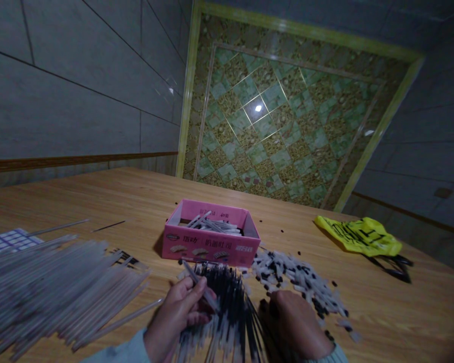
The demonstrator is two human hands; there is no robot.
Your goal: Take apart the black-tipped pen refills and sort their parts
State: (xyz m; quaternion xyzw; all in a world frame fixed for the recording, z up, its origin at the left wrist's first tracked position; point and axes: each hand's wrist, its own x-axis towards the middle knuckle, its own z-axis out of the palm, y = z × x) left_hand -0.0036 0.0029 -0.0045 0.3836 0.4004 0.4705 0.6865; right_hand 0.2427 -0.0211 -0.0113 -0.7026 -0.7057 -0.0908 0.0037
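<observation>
My L grip (183, 305) pinches a slim greyish tube (191, 273) by thin blk rods (227, 290), nr pink cardbd box (210, 247); R grip (297, 322) curled by tiny blk/white bits (298, 275), can't tell if holding.

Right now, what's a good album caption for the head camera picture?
Left hand holding a thin grey stick in front of a pink box, right hand near scattered black and white pieces.

The only view is worn on the head, facing forward and down across the wooden table (144, 196). It sits close to the left hand (179, 306) and right hand (297, 320) at lower middle; the green tiled panel (287, 121), farthest off, slants across the upper right.
</observation>
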